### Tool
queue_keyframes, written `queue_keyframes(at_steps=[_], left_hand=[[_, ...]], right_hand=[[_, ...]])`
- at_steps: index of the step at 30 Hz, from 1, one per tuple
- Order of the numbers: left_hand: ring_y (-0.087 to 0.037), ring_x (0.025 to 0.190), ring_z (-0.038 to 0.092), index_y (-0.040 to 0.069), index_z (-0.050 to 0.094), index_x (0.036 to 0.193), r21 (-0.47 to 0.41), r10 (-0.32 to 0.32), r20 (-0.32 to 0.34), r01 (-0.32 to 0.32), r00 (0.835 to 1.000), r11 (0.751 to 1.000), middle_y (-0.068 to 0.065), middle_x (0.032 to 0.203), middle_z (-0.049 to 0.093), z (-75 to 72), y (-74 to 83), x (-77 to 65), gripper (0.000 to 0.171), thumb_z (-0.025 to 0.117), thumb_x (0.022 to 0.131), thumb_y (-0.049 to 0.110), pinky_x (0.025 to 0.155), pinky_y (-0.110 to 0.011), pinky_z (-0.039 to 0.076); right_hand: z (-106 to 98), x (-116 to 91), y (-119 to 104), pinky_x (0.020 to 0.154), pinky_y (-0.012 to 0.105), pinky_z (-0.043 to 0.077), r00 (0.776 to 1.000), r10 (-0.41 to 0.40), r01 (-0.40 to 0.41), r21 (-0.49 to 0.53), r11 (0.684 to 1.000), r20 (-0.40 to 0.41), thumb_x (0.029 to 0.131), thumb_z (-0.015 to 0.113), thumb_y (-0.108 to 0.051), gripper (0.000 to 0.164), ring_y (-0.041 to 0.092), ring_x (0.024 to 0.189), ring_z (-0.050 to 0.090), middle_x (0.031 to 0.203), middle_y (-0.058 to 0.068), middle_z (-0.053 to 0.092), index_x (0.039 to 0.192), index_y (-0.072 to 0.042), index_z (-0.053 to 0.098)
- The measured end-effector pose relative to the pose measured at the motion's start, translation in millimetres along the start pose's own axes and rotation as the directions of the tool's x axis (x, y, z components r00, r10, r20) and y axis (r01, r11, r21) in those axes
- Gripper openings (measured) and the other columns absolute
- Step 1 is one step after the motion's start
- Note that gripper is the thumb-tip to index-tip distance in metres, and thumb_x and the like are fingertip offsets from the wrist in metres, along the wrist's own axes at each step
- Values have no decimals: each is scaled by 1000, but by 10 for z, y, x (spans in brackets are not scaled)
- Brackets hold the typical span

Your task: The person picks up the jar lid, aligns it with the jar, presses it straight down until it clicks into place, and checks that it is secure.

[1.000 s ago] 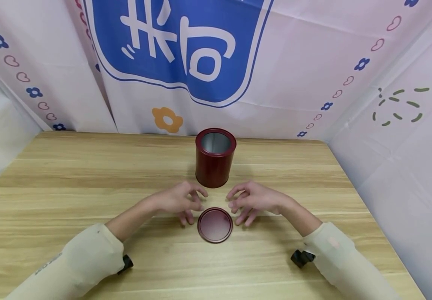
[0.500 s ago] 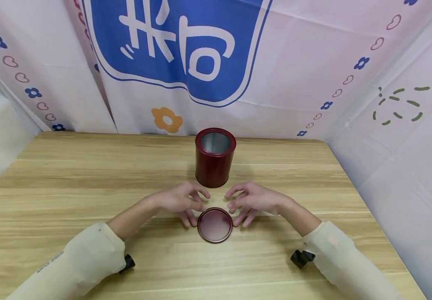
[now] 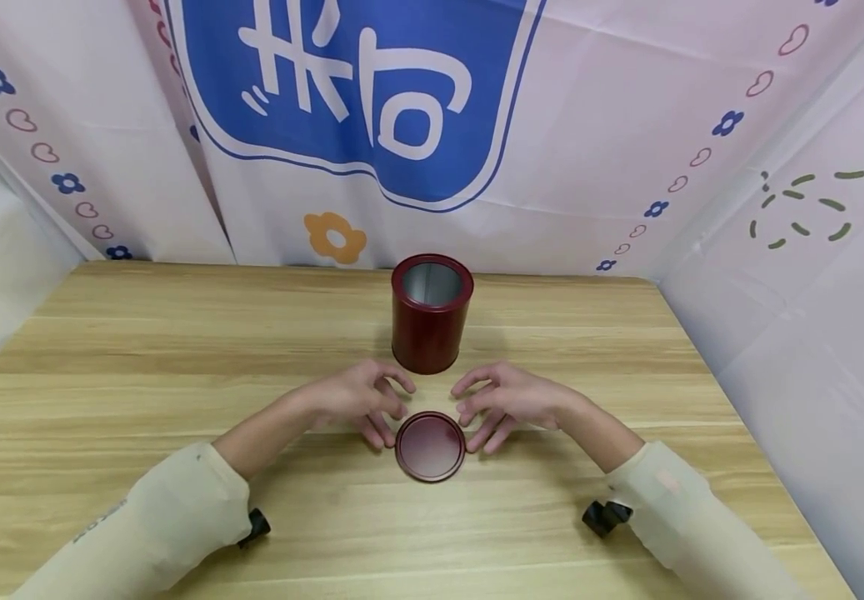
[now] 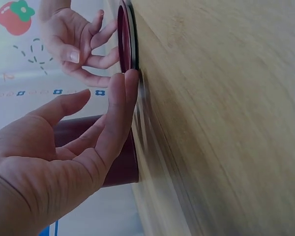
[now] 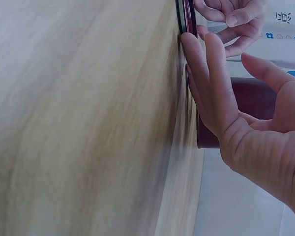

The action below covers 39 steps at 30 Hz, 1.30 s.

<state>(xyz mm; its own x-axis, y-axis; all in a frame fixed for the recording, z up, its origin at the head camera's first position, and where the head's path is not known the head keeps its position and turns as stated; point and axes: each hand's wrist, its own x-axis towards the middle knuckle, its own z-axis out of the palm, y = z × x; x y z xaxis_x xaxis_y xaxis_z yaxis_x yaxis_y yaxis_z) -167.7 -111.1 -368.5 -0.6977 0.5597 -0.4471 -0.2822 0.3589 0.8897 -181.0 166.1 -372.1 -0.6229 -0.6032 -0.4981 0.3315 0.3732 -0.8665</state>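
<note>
Head view: open red tin (image 3: pixel 431 321) behind lid (image 3: pixel 430 446), both hands slack-fingered, nothing gripped.

— What do you see under everything?
— You have a pale wood-grain tabletop (image 3: pixel 139 350) in front of you.
— And behind it?
— You face a pink-white cloth backdrop (image 3: pixel 626 125) printed with small hearts and blue flowers. It bears a big blue panel (image 3: pixel 357 92) with white characters, and an orange flower (image 3: pixel 335 237) sits just below that.
</note>
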Motion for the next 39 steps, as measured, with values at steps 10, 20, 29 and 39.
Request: queue_keyframes(at_steps=[10,20,29,39], left_hand=[[-27,71,73,-11,48,135,-60,-3,-7,3,1000,998,-22,101,65,-13,-43,18,42,59,95,-4,64,-38,65],[-27,70,73,-12,48,134,-66,2,-11,-2,1000,998,-22,99,66,-7,-50,21,42,59,94,-5,63,-38,65],[-27,70,73,-12,49,132,-73,2,-7,-3,1000,997,-21,98,66,-9,-49,10,40,60,94,-4,63,-38,65],[-25,70,73,-11,49,132,-84,-4,-9,3,1000,996,-20,99,66,-20,-71,40,39,60,95,-4,64,-36,65]], right_hand=[[0,1,-1,72,47,65,1000,17,-17,36,999,0,99,62,-13,47,36,83,77,107,23,70,139,7,49],[-13,2,15,74,48,65,999,32,-34,81,996,25,101,59,-14,46,38,88,77,112,27,70,141,7,49],[-15,-6,12,73,45,66,999,29,-32,93,995,34,101,59,-17,49,36,87,77,112,25,71,142,7,47],[-41,15,39,72,44,66,999,24,-26,92,995,27,102,58,-17,47,36,88,77,111,24,71,141,7,48]])
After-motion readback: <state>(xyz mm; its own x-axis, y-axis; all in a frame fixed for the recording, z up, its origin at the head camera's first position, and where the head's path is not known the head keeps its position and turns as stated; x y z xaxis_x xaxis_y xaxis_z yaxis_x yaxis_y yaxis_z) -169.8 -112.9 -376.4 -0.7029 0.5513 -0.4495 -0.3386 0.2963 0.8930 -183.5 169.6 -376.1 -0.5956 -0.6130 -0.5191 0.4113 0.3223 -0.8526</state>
